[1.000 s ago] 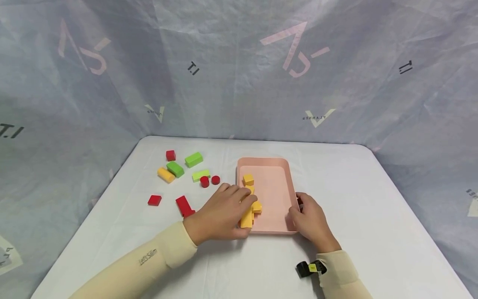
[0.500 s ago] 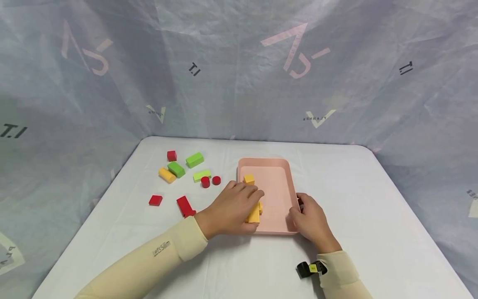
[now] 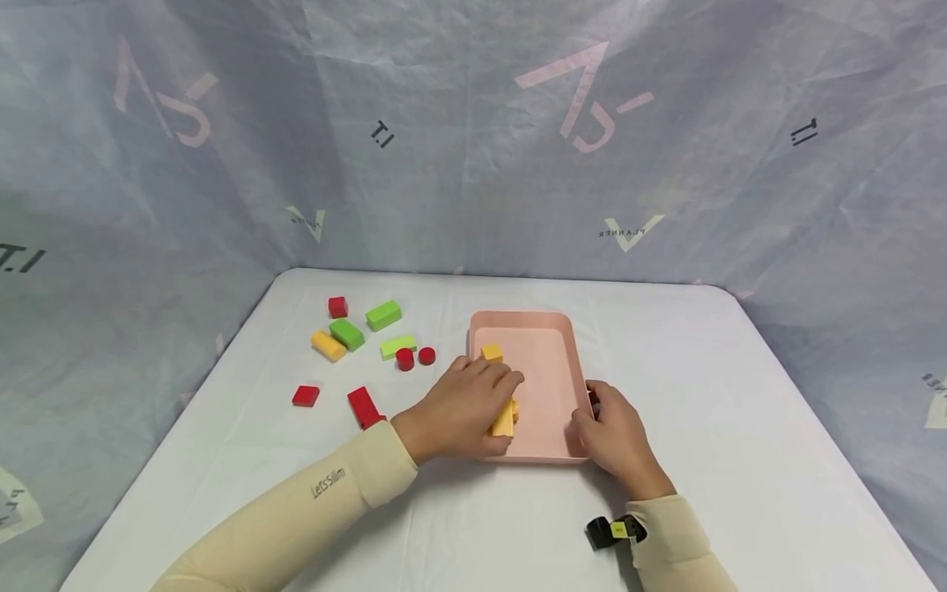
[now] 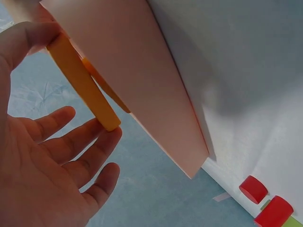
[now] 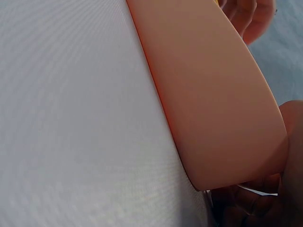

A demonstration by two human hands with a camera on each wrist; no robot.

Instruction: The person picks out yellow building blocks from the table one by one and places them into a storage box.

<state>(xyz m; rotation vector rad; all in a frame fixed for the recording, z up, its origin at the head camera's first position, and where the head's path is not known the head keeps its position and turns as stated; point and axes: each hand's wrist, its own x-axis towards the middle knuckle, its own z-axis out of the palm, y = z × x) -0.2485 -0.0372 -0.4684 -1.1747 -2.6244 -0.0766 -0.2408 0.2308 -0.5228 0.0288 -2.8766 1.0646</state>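
My left hand [image 3: 462, 407] reaches over the left side of a pink tray [image 3: 543, 386]. In the left wrist view, its thumb and fingertips pinch a long yellow block [image 4: 85, 80] by the two ends. Another yellow piece [image 4: 106, 87] shows behind that block, at the tray's edge. Farther up the tray lies a yellow cube [image 3: 491, 353], while other yellow pieces are partly hidden under the hand. My right hand [image 3: 620, 436] grips the tray's near right side, thumb over the rim and fingers outside.
Left of the tray lie red and green blocks, among them a red rectangular block [image 3: 363, 408], a red flat square [image 3: 306, 396], a green block [image 3: 346, 334] and a red cylinder [image 3: 404, 359]. A yellow cylinder [image 3: 328, 345] lies with them. Grey printed cloth [image 3: 473, 164] hangs behind the white table.
The left hand has shifted right over the tray, carrying the long yellow block inward from the left rim; over the last half second it barely moves. The right hand and tray stay in place.
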